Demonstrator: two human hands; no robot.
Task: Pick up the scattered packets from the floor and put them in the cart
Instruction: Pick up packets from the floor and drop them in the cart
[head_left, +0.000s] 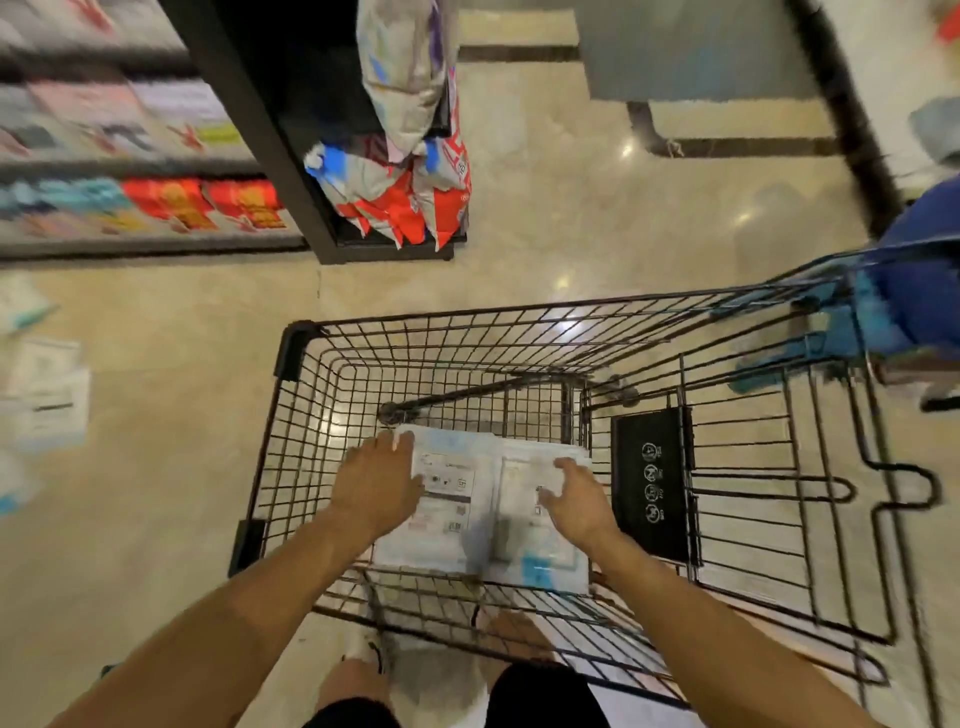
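A black wire cart (301, 343) stands in the middle of the view, and both my arms reach down into its basket. Two white flat packets lie side by side on the basket floor, the left packet (457, 499) and the right packet (524, 530). My left hand (376, 483) rests on the left packet's left edge, with its fingers lying over the top corner. Over the right packet is my right hand (576, 493), its fingers spread and relaxed. More white packets (47, 400) lie blurred on the floor at the far left.
Store shelves (130, 208) with coloured packs run along the upper left. A black rack (332, 244) with hanging red and white bags stands just beyond the cart. A blue-clad figure (914, 291) is at the cart's right. Beige tiled floor (571, 208) lies ahead.
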